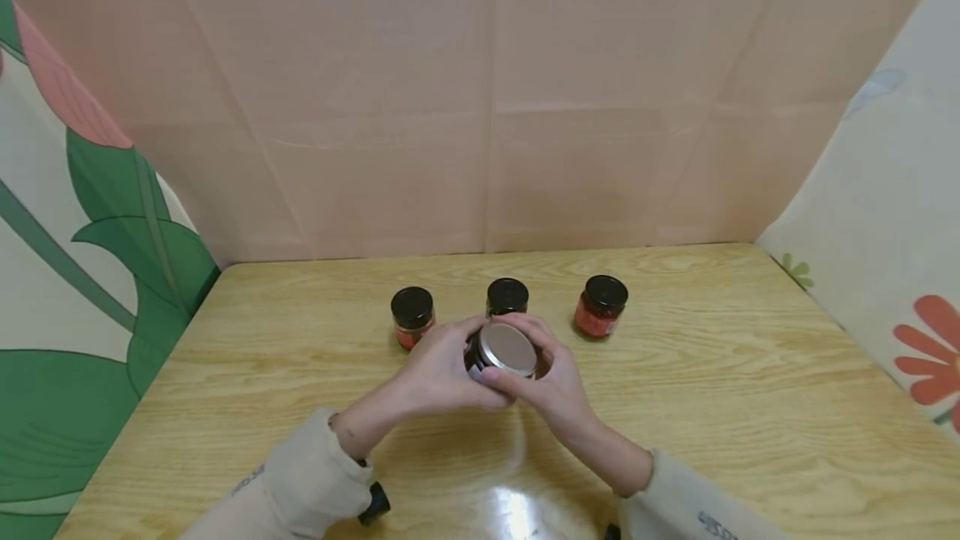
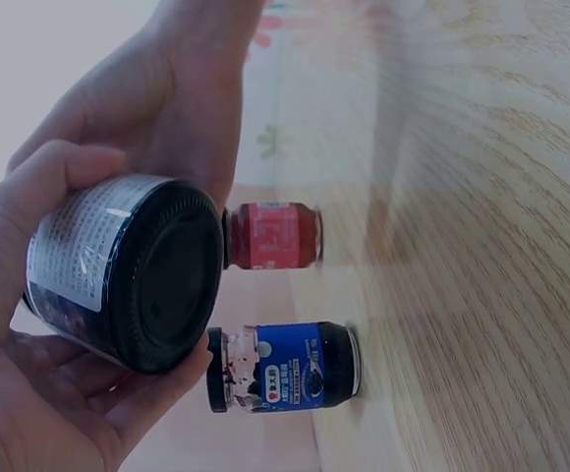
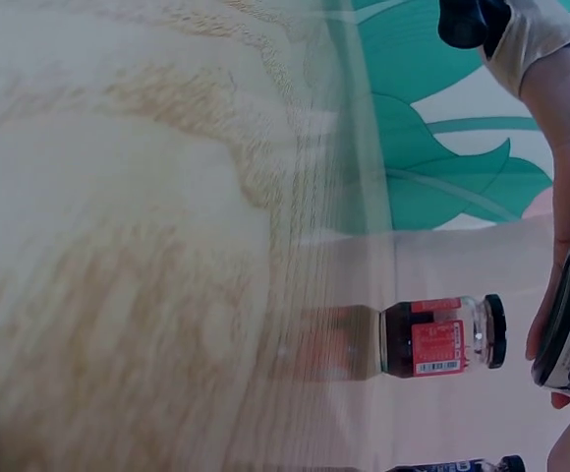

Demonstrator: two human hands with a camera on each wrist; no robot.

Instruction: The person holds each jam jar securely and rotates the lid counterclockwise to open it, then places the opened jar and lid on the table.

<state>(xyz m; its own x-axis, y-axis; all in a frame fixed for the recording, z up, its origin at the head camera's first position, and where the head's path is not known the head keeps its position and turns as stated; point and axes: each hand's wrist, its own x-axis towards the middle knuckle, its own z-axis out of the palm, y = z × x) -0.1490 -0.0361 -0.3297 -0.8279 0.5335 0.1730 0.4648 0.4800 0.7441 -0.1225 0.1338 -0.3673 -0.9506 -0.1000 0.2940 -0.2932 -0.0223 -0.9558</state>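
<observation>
Your left hand (image 1: 441, 369) and right hand (image 1: 562, 387) clamp the jar (image 1: 510, 348) below frame centre; grip evenly to prevent slipping.

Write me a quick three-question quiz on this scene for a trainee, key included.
1. What colour is the label on the middle jar on the table? A) yellow B) blue C) green
2. True or false: the held jar is right way up.
3. Counting the held one, how many jars are in view?

Key:
1. B
2. False; its black lid faces down.
3. Four: held, middle, left jar and right jar.
</observation>
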